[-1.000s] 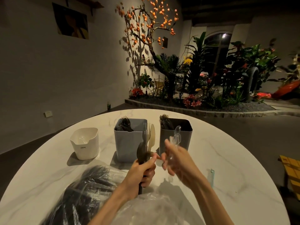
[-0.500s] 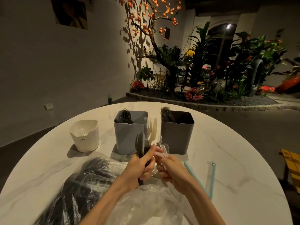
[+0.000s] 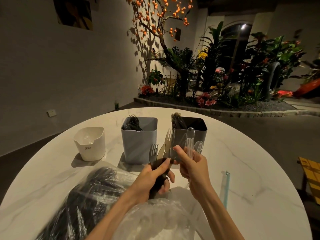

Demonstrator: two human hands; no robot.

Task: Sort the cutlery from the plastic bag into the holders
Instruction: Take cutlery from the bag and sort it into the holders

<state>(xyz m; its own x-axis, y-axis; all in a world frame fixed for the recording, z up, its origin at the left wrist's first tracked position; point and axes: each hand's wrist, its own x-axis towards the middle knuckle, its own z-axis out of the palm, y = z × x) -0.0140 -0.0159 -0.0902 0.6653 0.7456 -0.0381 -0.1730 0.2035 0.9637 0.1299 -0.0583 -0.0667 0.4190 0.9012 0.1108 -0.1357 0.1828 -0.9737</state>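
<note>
While your left hand grips a bundle of dark forks and knives at mid-frame, your right hand pinches clear spoons before the dark holder. Lower left on the desk, the plastic bag lies, the grey holder and white holder behind it.

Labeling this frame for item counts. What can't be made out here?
- Bag, head view: contents motion-blurred and cut by the bottom edge; no count.
- Left hand: its fingers cover the dark cutlery handles; count unclear.
- Right hand: clear spoons overlap against the dark holder; number uncertain.
- Grey holder and dark holder: walls hide everything below the rims.
- White holder: a clear piece inside, type too faint.
</note>
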